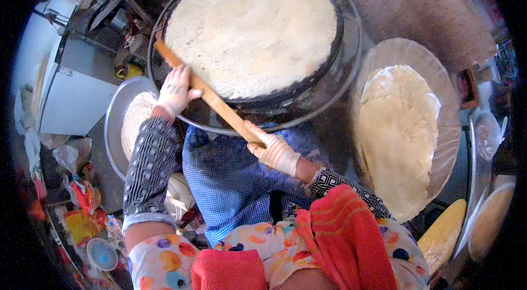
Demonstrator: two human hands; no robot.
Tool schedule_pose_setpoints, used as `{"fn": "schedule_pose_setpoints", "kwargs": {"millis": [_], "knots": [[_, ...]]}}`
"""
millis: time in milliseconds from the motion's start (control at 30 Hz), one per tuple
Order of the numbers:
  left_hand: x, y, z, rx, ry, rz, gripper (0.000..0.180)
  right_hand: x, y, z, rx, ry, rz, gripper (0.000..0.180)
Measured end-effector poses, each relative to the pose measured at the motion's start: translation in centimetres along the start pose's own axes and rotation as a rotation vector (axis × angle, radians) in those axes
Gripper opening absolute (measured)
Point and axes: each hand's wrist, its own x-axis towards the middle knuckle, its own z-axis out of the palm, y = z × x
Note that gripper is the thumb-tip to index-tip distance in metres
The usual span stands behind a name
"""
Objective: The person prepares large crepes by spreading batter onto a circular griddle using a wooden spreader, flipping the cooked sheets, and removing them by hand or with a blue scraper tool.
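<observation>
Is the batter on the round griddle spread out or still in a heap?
Spread out: the pale batter covers nearly the whole griddle in a flat, even layer reaching almost to its dark rim.

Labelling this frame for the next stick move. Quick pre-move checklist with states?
1. Left hand grips the wooden stick near its upper end: ok.
2. Right hand grips the stick's lower end: ok.
3. Stick tip meets the left edge of the flatbread on the griddle: ok; whether it is under the bread, cannot tell.
4. Flatbread lies flat and whole on the griddle: ok.
5. Stack of flatbreads on the tray at right has an open top: ok.
6. Bread cooked enough underneath: cannot tell.
</observation>
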Motion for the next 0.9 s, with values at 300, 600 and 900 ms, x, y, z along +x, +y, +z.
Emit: {"fn": "schedule_pose_setpoints", "kwargs": {"millis": [300, 600, 900], "knots": [[-10.4, 2.2, 2.7, 0.158, -0.317, -0.109, 0.044, -7.5, 2.9, -12.8, -1.002, 0.341, 0.234, 0.048], [-7.7, 23.0, 1.0, -0.265, -0.155, -0.194, 0.035, -9.6, 3.1, -14.4, -0.002, 0.383, -0.061, 0.046], [-18.7, 27.8, 9.9, -0.745, 0.154, 0.016, 0.052, -8.0, -9.8, 5.1, -0.589, -0.693, -0.565, 0.054]]}}
